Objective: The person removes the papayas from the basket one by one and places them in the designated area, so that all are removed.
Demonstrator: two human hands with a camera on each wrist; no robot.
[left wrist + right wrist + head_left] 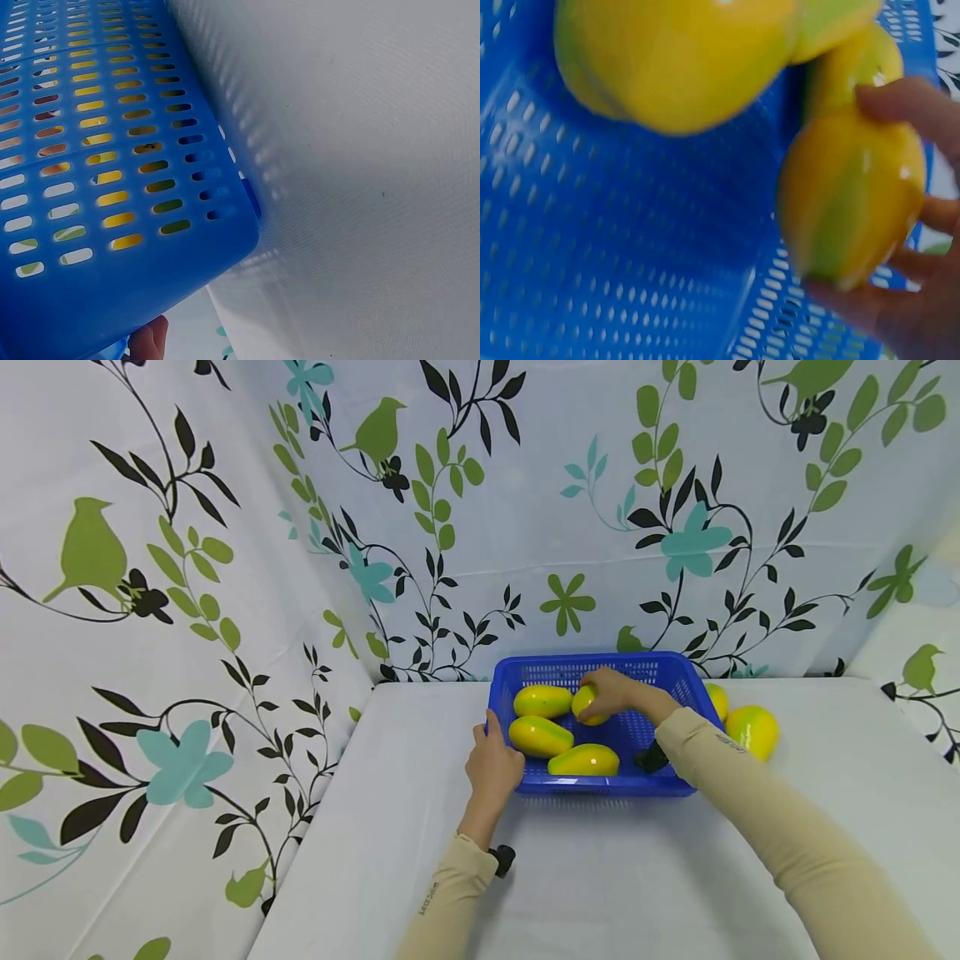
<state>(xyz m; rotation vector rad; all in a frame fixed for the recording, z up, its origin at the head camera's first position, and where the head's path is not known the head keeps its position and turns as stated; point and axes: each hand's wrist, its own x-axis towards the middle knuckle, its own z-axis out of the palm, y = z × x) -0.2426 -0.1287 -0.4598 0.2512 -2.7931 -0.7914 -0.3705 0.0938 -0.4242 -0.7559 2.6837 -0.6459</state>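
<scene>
A blue plastic basket (607, 786) with slotted walls stands on the white table. My left hand (495, 767) grips its left rim, thumb on top; in the left wrist view only fingertips (148, 339) show at the rim, below the slotted wall. Inside the basket, my right hand (617, 690) holds a yellow-green mango (851, 199), its fingers and thumb around the fruit. Several more mangoes lie on the left side and along the front, among them a front one (583, 760) and a left one (540, 737).
To the right of the basket, two mangoes, a nearer one (753, 732) and a partly hidden one (717, 700), lie on the table (600, 885). A leaf-and-bird patterned cloth (480, 568) hangs behind and at the sides.
</scene>
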